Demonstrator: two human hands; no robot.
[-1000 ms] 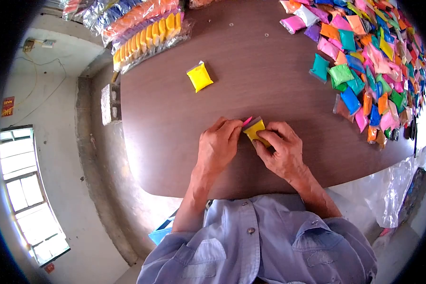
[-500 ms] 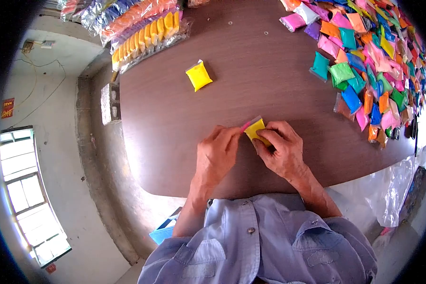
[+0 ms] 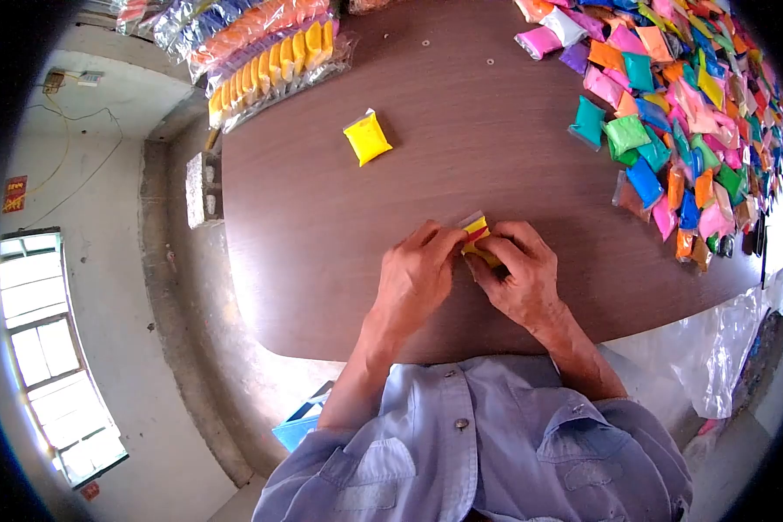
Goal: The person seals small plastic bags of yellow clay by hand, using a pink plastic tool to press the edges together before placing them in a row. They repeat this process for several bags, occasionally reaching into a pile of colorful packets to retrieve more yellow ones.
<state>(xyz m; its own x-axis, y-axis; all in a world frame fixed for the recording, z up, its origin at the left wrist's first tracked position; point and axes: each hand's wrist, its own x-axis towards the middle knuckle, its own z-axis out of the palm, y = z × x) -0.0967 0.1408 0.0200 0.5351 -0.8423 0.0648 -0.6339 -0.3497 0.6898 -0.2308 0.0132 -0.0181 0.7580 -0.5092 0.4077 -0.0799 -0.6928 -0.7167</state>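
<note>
Near the table's front edge, my right hand (image 3: 522, 271) pinches a small yellow packet (image 3: 475, 223) with a clear top edge. My left hand (image 3: 419, 277) is closed beside it, thumb and fingers together, fingertips right at the packet. From those fingertips a thin pinkish-red strip (image 3: 477, 233) lies across the packet's upper part; its other end is hidden in the fingers. Much of the packet is covered by my right fingers. Farther off on the brown table (image 3: 322, 235) lies another yellow packet (image 3: 367, 139), flat and alone.
A large heap of small colourful packets (image 3: 652, 130) covers the table's right side. At the back left lie clear bags (image 3: 274, 65) filled with rows of yellow, orange, purple and blue packets. Below the table's left edge is a blue box (image 3: 300, 426); clear plastic sheeting (image 3: 713, 357) hangs at the right.
My left hand has moved right, bringing the pinkish-red strip from beside the yellow packet to across its upper part. My right hand stays nearly in place.
</note>
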